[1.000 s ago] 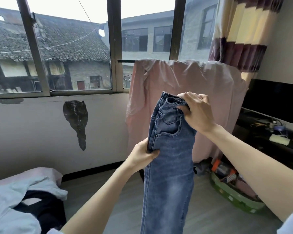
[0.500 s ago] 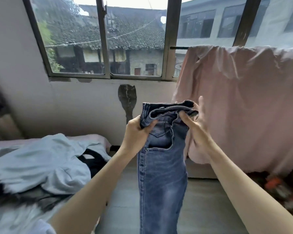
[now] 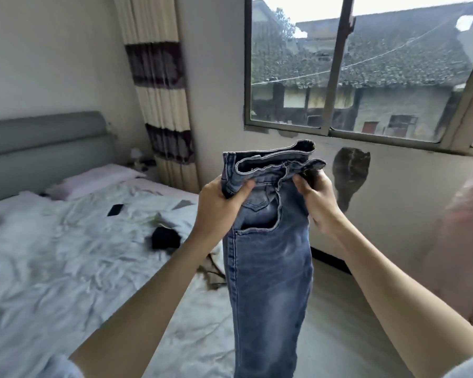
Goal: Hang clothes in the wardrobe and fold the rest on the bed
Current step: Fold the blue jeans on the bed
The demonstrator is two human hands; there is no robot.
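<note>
A pair of blue jeans [image 3: 268, 268] hangs straight down in front of me, its legs together and running out of the bottom of the view. My left hand [image 3: 219, 205] grips the waistband at its left end. My right hand [image 3: 316, 197] pinches the waistband at its right end. The bed [image 3: 66, 255] lies to the left, covered with a crumpled pale sheet. No wardrobe is in view.
On the bed lie a dark garment [image 3: 165, 237], a phone [image 3: 115, 210] and pillows [image 3: 93, 178] by the grey headboard [image 3: 44, 148]. A striped curtain [image 3: 161, 91] hangs beside the window [image 3: 366, 77]. Pink cloth [image 3: 459, 241] hangs at the right edge.
My view has swung left from the pink cloth on the rack toward the bed. My left hand climbed from the thigh of the jeans to the waistband; both hands now hold it.
</note>
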